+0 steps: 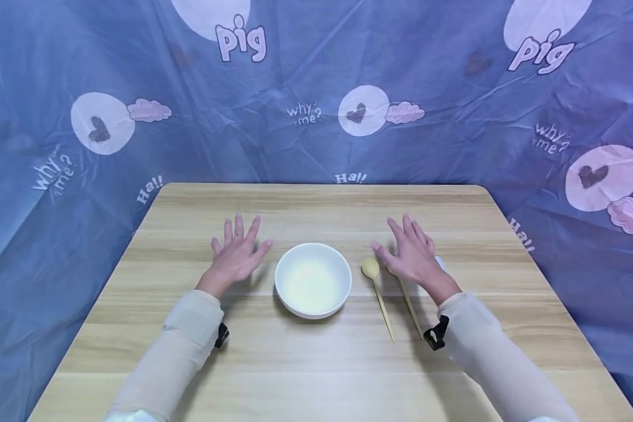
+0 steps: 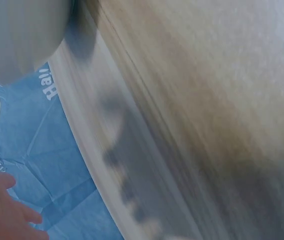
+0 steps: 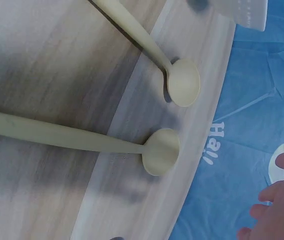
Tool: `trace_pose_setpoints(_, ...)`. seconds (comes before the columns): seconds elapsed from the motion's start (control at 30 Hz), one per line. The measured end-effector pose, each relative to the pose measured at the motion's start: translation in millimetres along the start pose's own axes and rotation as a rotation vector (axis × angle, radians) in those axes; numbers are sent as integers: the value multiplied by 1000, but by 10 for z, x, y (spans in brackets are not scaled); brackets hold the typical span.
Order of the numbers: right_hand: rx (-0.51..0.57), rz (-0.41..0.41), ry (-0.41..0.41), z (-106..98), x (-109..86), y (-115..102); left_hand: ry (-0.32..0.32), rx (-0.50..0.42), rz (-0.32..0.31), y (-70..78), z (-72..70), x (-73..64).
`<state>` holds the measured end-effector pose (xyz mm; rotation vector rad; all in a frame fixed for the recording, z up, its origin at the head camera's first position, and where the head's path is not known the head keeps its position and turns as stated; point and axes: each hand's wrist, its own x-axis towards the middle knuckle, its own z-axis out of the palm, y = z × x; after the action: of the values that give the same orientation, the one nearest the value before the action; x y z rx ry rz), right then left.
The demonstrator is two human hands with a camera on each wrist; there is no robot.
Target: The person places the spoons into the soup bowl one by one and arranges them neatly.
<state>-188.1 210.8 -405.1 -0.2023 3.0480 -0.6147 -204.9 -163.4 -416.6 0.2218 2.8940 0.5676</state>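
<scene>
A white bowl (image 1: 313, 281) stands upright on the table between the two hands. To its left, the left hand (image 1: 235, 256) has its fingers spread and holds nothing; its shadow falls on the wood in the left wrist view. My right hand (image 1: 412, 257), also spread and holding nothing, is over the head end of one pale yellow spoon (image 1: 411, 308). A second such spoon (image 1: 370, 268) lies between that hand and the bowl. The right wrist view shows both spoon heads, with the fingers (image 3: 277, 205) apart from them. Something pale blue (image 1: 441, 263) is mostly hidden behind the right hand.
The wood-grain table (image 1: 316, 381) has its far edge against a blue printed cloth (image 1: 316, 146), which also hangs along both sides. A black device (image 1: 435, 333) is strapped at the right wrist, another (image 1: 221, 335) at the left. A whitish edge (image 3: 247, 11) tops the right wrist view.
</scene>
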Motion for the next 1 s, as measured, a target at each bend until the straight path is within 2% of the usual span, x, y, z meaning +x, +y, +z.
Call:
trace_pose_setpoints(0.2, 32, 8, -5, 44, -103, 34, 17, -36, 4, 30, 80, -39)
trace_pose_setpoints(0.4, 32, -15, 14, 79, -199, 42, 53, -81, 47, 75, 166, -85)
trace_pose_setpoints(0.53, 53, -36, 30, 51, -233, 41, 67, -132, 74, 116, 166, -93)
trace_pose_setpoints(0.6, 85, -42, 45, 36, -242, 34, 78, -197, 93, 142, 154, -106)
trace_pose_setpoints(0.73, 112, -60, 63, 57, -297, 20, 92, -392, 126, 204, 170, -175)
trace_pose_setpoints(0.87, 83, -63, 44, 163, -422, 29, 75, -569, 114, 250, 264, -285)
trace_pose_setpoints(1.0, 49, -45, -4, 266, -578, 35, 78, -703, 75, 297, 369, -389)
